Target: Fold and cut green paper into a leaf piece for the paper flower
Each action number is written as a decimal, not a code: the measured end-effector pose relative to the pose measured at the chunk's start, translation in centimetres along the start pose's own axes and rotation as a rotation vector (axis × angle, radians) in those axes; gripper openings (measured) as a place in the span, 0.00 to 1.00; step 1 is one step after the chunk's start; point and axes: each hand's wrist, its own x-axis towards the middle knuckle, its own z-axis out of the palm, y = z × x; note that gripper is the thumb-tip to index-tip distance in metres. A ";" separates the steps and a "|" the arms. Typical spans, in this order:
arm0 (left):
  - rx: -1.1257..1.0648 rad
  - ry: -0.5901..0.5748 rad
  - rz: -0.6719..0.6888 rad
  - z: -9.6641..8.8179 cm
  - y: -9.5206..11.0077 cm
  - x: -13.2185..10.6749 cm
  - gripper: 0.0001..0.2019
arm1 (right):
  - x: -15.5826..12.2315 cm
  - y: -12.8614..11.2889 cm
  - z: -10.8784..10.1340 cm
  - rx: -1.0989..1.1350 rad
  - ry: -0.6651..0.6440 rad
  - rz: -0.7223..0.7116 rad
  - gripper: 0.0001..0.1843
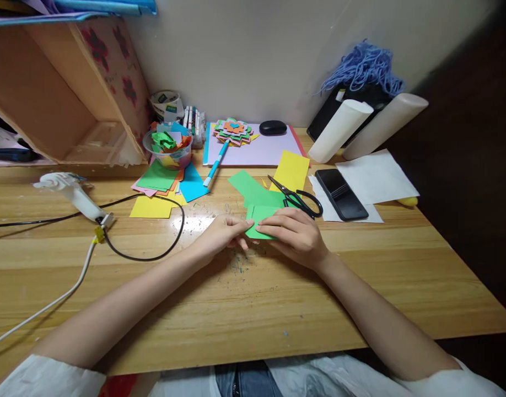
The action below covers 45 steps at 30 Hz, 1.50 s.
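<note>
Between my two hands is a piece of green paper (262, 214), with a fold or cut line near its left side. My left hand (226, 232) pinches its left edge between thumb and fingers. My right hand (296, 234) grips it from the right, fingers lying across the front; the thumb is hidden. Just beyond lies another green sheet (245, 186), partly behind the held one. Black-handled scissors (298, 197) rest beside my right fingers, blades partly open, over a yellow sheet (292, 168).
Left are a paper-scrap bowl (182, 157), coloured sheets (156, 177), a glue gun (77, 193) and its looping black cable (182, 220). A layered paper flower (233, 130) and mouse (273, 128) lie at the back. A phone (342, 194) and white rolls (339, 129) are right.
</note>
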 end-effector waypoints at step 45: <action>-0.070 -0.008 0.039 0.0 -1.2 0.5 0.11 | 0.4 -1.5 1.5 0.246 -0.062 0.648 0.04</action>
